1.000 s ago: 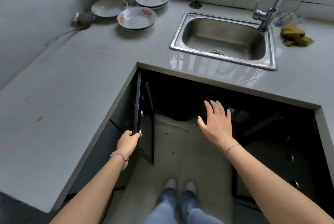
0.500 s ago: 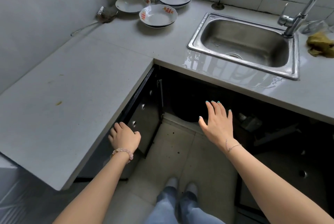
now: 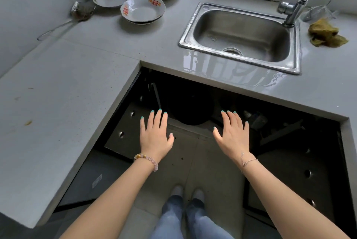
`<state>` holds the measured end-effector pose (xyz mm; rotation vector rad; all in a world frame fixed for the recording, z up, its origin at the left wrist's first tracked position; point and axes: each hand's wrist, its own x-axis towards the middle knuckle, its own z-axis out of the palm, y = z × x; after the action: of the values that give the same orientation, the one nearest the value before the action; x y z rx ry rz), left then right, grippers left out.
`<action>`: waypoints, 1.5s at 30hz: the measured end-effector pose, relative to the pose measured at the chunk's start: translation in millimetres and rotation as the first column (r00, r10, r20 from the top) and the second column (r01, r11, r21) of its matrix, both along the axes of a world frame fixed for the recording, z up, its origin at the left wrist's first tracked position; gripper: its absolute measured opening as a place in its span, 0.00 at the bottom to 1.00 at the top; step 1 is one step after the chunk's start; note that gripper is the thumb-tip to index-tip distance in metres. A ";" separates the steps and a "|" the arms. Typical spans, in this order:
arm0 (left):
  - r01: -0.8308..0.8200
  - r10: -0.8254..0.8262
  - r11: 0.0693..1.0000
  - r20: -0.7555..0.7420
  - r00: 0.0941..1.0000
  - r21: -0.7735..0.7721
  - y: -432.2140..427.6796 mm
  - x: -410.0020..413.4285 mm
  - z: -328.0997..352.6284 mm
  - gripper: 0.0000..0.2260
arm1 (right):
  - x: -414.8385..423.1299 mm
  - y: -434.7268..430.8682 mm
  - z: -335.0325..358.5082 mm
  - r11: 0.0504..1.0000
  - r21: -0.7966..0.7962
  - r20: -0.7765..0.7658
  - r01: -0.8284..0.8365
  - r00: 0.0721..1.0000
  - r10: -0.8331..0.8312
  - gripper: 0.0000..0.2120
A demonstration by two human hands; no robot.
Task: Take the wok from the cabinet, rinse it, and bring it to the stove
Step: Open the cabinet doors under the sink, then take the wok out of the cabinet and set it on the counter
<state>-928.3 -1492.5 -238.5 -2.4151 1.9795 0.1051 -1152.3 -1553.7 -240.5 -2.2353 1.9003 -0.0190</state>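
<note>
A dark round wok (image 3: 191,107) sits inside the open cabinet under the sink, its rounded edge sticking out over the cabinet floor; most of it is lost in shadow. My left hand (image 3: 155,135) hovers open just left of it, fingers spread. My right hand (image 3: 232,135) hovers open just right of it. Neither hand touches the wok. The steel sink (image 3: 239,36) is set in the counter above, with the tap (image 3: 295,5) at its right rear.
Both black cabinet doors stand open, the left door (image 3: 123,128) against the counter's side and the right door (image 3: 289,177) swung out. Bowls (image 3: 143,9) and a skimmer (image 3: 81,12) sit at the back left. A yellow rag (image 3: 326,33) lies right of the sink.
My left hand let go of the left cabinet door, which swung fully open, and moved right to hover beside the wok. The camera shifted slightly right.
</note>
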 end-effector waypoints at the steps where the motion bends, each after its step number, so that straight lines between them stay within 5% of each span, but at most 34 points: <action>1: 0.023 -0.023 1.000 0.006 1.000 0.004 -6.1 -5.2 -2.1 0.32 | -5.8 -0.5 -3.4 1.000 0.005 -0.002 0.015 1.000 -0.015 0.30; 11: 0.199 -0.199 0.980 -0.011 0.980 0.003 -72.0 -60.8 -70.7 0.32 | -39.9 -27.4 -86.1 0.999 0.018 -0.083 0.042 0.996 -0.041 0.30; 22: 0.346 -0.329 0.933 -0.151 0.932 0.100 -90.4 -92.8 -281.1 0.32 | -75.1 -29.9 -306.3 0.965 0.195 -0.089 0.173 0.983 -0.158 0.31; 30: 0.394 -0.362 0.909 -0.206 0.909 0.137 -93.1 -113.8 -431.3 0.31 | -98.8 -45.0 -436.3 0.970 0.144 -0.127 0.193 0.976 -0.176 0.31; 45: 0.437 -0.425 0.898 -0.161 0.891 0.053 -160.5 -131.0 -563.1 0.31 | -119.5 -154.7 -571.9 0.979 0.074 -0.174 0.188 0.969 -0.173 0.33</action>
<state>-1059.3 -1652.9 -801.7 -1.9039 2.4636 0.3600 -1271.8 -1708.4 -812.4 -2.0557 2.1406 0.2294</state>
